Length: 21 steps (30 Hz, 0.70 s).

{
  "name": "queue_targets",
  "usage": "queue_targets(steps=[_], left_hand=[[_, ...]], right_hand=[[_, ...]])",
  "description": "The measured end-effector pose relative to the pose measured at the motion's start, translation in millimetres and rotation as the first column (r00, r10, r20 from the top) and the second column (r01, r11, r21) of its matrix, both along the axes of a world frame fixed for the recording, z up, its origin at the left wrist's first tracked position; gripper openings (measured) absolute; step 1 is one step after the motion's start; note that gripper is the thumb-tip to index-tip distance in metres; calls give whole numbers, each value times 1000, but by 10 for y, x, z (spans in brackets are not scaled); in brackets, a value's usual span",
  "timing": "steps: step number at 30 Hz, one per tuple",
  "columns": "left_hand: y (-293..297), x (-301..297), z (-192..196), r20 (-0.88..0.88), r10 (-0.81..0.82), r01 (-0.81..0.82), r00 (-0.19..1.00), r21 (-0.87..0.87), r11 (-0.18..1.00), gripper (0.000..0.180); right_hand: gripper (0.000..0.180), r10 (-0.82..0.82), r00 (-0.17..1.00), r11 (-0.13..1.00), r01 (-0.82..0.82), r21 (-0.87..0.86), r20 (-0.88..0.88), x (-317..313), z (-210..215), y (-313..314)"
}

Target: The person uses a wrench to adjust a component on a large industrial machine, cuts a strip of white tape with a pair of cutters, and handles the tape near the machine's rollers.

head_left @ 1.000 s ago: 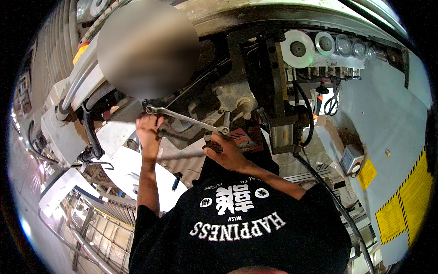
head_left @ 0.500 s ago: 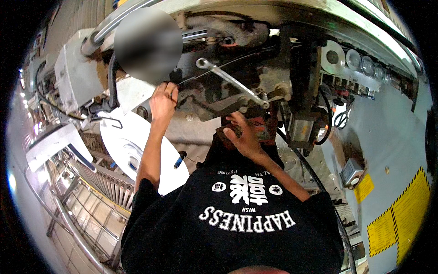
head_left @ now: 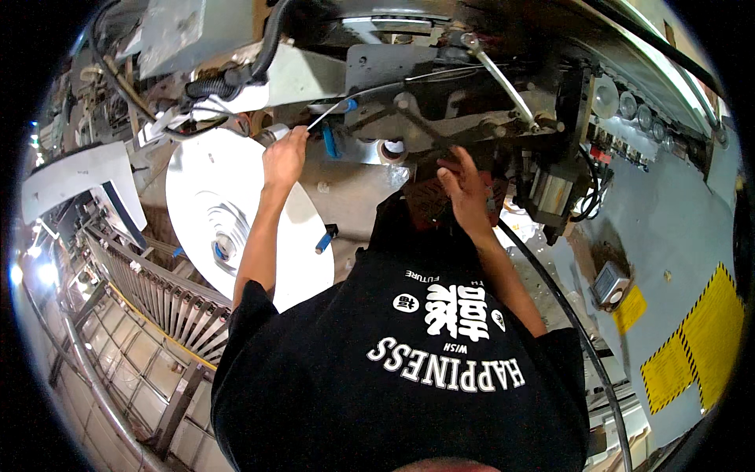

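Observation:
My left hand (head_left: 285,160) is raised in front of the machine, its fingers pinched together on a thin pale strip (head_left: 321,118). The strip slants up toward a small blue piece (head_left: 346,105); whether it is stiff cannot be told. My right hand (head_left: 469,191) is held up under the machine's dark metal frame, thumb and fingers apart, with nothing visible in it. Beside its fingers is a reddish-brown part (head_left: 491,200), partly hidden. A shiny metal wrench (head_left: 503,82) slants across the frame above my right hand. A large white roll (head_left: 189,189) stands behind my left forearm.
A black cable (head_left: 562,315) runs down past my right arm. To the right stands a grey panel (head_left: 668,228) with yellow labels (head_left: 668,377) and round gauges (head_left: 627,105). A corrugated black hose (head_left: 214,88) hangs at upper left. Metal railing (head_left: 110,409) lies at lower left.
The view has shifted, so the machine and wrench appear higher and further right. My left hand still pinches the thin strip. My right hand has risen slightly, its fingers pointing more upward.

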<state>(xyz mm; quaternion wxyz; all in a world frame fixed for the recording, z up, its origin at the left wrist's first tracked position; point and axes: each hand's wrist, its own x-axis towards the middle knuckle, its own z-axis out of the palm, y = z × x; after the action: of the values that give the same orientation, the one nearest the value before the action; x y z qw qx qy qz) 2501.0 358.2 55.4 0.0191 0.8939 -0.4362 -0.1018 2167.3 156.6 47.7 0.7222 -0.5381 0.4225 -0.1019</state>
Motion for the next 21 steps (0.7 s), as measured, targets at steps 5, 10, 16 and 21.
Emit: queue_targets(steps=[5,10,16,21], left_hand=[[737,-54,199,66,39,-39,997,-3,999,14],[1311,-352,405,80,88,-87,993,-24,996,11],[1941,-792,450,-43,209,-213,977,-133,968,21],[1928,-1287,608,-254,194,-259,947,-251,933,15]], right_hand=[[81,-63,993,987,46,-156,-102,39,296,22],[64,-183,977,956,151,-253,-106,-295,-178,408],[61,306,952,948,-305,93,5,410,341,789],[71,321,909,896,-382,224,265,1376,551,885]])
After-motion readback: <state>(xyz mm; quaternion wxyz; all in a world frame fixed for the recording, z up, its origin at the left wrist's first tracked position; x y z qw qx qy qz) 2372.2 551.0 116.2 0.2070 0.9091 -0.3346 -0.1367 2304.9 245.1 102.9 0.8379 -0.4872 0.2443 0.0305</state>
